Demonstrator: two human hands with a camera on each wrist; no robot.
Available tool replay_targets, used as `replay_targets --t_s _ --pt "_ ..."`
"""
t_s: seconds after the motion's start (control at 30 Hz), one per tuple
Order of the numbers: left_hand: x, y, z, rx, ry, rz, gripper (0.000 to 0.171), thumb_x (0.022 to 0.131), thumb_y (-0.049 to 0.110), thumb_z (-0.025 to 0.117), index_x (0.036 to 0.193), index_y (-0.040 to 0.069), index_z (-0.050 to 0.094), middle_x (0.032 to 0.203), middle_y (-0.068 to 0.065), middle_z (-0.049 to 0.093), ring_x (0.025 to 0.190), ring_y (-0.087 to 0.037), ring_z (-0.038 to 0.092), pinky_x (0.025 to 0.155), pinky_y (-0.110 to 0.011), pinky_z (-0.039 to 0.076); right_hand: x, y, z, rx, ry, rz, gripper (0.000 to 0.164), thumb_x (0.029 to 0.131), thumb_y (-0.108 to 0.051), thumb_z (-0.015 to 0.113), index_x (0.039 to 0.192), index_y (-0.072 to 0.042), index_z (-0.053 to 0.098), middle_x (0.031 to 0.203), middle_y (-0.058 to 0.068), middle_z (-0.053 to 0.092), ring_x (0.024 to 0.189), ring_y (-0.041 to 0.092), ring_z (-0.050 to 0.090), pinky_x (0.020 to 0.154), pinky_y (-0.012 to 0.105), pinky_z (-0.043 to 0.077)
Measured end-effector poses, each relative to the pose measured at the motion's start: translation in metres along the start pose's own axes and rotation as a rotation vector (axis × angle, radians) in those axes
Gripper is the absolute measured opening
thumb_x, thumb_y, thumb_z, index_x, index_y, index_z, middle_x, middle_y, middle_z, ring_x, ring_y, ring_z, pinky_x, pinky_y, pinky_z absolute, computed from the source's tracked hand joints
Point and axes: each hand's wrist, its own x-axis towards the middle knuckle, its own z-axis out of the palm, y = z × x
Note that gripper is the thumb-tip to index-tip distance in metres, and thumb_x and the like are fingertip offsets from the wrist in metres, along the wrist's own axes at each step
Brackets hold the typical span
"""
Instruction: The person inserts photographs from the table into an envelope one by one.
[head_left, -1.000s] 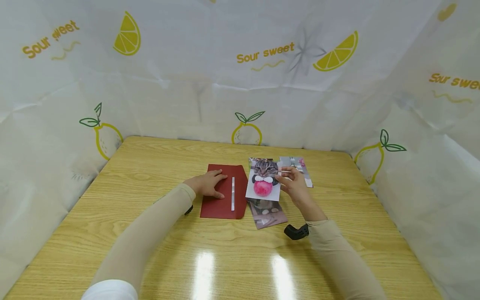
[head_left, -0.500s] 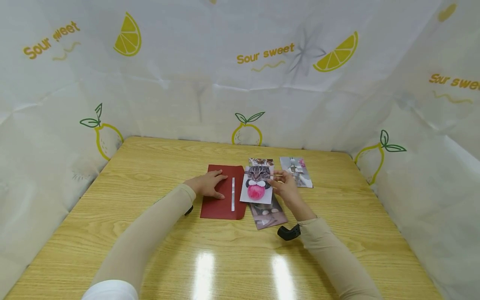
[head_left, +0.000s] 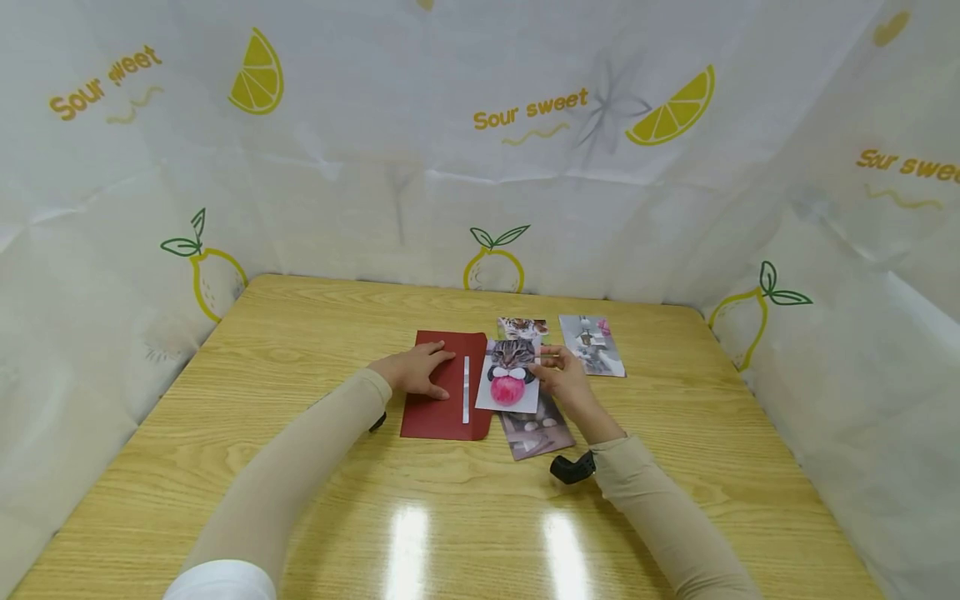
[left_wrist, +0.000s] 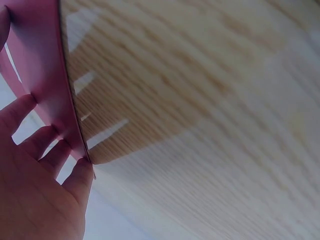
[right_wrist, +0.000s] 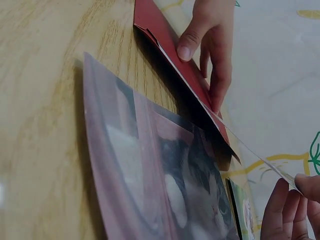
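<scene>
My left hand [head_left: 411,369] rests on a dark red envelope [head_left: 435,423] with its fingers spread. A thin silver strip [head_left: 466,392] runs down the envelope near its flap side. In the left wrist view, the fingertips touch the red paper [left_wrist: 40,45] close to its edge. My right hand [head_left: 572,385] pinches the right edge of a cat photo card [head_left: 508,375] between thumb and fingers. That card shows a pink ball and overlaps the flap side of the envelope. From the right wrist it appears edge-on, a thin line [right_wrist: 245,144] running to the envelope [right_wrist: 172,42].
Below the held card lies a pinkish-grey cat photo [head_left: 536,435]. Behind it is a tiger photo [head_left: 522,327], partly covered. A grey photo card [head_left: 592,346] lies further right. The wooden table [head_left: 300,317] ends at a lemon-printed white cloth [head_left: 360,217].
My right hand has carried the cat photo card leftward and slightly nearer, over the envelope's flap side. This uncovers more of the tiger photo and the grey card. The left hand stays put.
</scene>
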Motion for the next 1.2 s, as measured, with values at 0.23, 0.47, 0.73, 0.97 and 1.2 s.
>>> replay_targets --t_s 0.23,0.47,0.73,0.97,1.2 --pt "0.000 -0.001 0.001 0.004 0.003 0.000 0.081 0.089 0.049 0.065 0.154 0.018 0.028 0.162 -0.011 0.014 0.149 -0.031 0.016 0.115 -0.049 0.029 0.001 0.002 0.003 0.023 -0.027 0.009 0.039 0.094 -0.005 0.061 0.129 0.004 0.046 0.097 0.003 0.050 0.075 0.006 0.054 0.065 0.023 0.050" --pt "0.000 -0.001 0.001 -0.001 0.004 -0.001 0.081 0.089 0.049 0.065 0.154 0.019 0.028 0.162 -0.010 0.014 0.149 -0.030 0.016 0.115 -0.049 0.029 0.000 0.002 0.007 0.019 -0.040 0.010 0.038 0.095 -0.006 0.059 0.130 0.004 0.047 0.097 0.003 0.052 0.076 0.007 0.055 0.068 0.021 0.052" --pt "0.001 -0.001 0.002 0.007 0.011 0.001 0.081 0.088 0.049 0.065 0.154 0.017 0.029 0.162 -0.012 0.016 0.148 -0.031 0.018 0.114 -0.049 0.030 -0.002 0.003 0.010 0.002 -0.050 0.006 0.037 0.097 -0.007 0.057 0.132 0.004 0.048 0.096 0.003 0.055 0.077 0.006 0.055 0.066 0.022 0.050" --pt "0.001 0.000 0.000 0.005 0.006 -0.004 0.081 0.088 0.049 0.065 0.154 0.018 0.029 0.162 -0.011 0.014 0.149 -0.031 0.016 0.115 -0.049 0.029 -0.002 0.003 0.010 -0.044 -0.054 0.007 0.039 0.097 -0.009 0.057 0.134 0.003 0.048 0.101 0.007 0.054 0.080 0.008 0.054 0.067 0.023 0.050" --pt "0.002 -0.001 0.002 0.010 0.006 -0.007 0.081 0.088 0.049 0.065 0.154 0.019 0.029 0.162 -0.010 0.014 0.149 -0.030 0.016 0.115 -0.049 0.029 -0.004 0.000 0.011 -0.033 -0.051 -0.022 0.050 0.096 -0.006 0.059 0.142 -0.001 0.039 0.100 0.010 0.055 0.075 0.008 0.054 0.063 0.026 0.050"
